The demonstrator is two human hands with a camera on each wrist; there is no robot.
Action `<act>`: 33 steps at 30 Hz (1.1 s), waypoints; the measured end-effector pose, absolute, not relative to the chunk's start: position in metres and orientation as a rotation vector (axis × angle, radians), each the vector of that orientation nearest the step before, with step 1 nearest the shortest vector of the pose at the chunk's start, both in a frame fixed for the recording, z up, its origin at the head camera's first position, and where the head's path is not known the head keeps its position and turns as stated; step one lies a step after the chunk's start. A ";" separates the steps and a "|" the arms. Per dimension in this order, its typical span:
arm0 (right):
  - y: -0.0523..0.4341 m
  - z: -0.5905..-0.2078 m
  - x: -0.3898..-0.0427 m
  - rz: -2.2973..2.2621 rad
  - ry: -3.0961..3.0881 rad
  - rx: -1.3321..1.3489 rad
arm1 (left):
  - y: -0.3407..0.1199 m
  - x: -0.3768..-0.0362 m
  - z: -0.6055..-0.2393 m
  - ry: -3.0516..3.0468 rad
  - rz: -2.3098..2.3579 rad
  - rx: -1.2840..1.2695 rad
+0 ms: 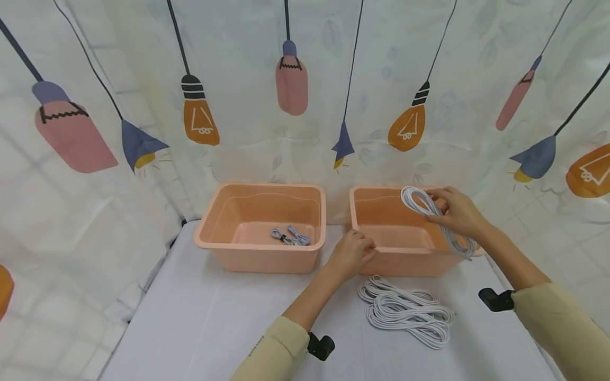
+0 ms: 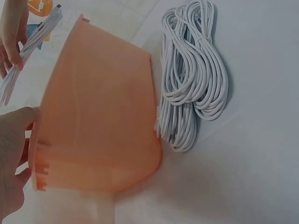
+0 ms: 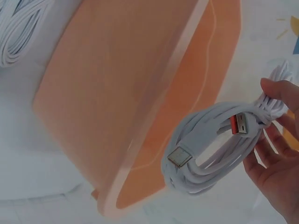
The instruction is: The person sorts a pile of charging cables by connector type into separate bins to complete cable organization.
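Above the right-hand peach tub point(image 1: 381, 211), over its far right corner, a coiled white cable point(image 1: 431, 214) is held by the right hand point(image 1: 457, 214), with the fingers point(image 3: 275, 116) curled round one end of the bundle so that it is pinched against the palm. The coil's long axis is seen to run from the far rim down toward the near right edge of the tub, and its free loop, with the red-tongued plug point(image 3: 243, 125), is turned toward the tub's open inside, just beside the rim. The left hand point(image 1: 351, 254) is rested on the tub's near left rim, fingers folded over the edge, and is well apart from the cable. More white cable bundles point(image 1: 405, 312) are laid on the table point(image 1: 190, 317) in front of the tub. Small grey cables point(image 1: 290, 236) are kept in the left-hand tub point(image 1: 262, 225).
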State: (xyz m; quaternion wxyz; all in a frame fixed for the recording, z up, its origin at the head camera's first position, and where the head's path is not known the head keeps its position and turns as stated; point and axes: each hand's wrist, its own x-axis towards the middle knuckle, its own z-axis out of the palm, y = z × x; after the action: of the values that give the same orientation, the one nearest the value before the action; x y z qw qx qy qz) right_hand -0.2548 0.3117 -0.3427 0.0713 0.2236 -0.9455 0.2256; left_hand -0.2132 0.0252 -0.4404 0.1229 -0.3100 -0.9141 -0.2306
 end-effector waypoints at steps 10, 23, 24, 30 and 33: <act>0.311 -0.342 -0.276 0.646 -2.902 0.639 | 0.025 -0.211 -0.443 -2.655 -0.700 -0.904; 0.314 -0.343 -0.294 0.710 -2.976 0.477 | 0.025 -0.211 -0.442 -2.648 -0.694 -0.894; 0.315 -0.344 -0.294 0.723 -2.978 0.461 | 0.025 -0.211 -0.442 -2.648 -0.692 -0.893; 0.318 -0.346 -0.291 0.768 -2.985 0.443 | 0.026 -0.211 -0.441 -2.658 -0.681 -0.886; 0.320 -0.347 -0.286 0.790 -2.963 0.451 | 0.027 -0.212 -0.441 -2.675 -0.669 -0.875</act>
State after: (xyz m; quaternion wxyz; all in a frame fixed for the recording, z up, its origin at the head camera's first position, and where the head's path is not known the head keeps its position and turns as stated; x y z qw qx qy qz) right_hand -0.2860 0.3195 -0.3475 0.0212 0.1455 -0.9558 0.2548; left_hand -0.2118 0.0265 -0.4413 0.1242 -0.3001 -0.9175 -0.2295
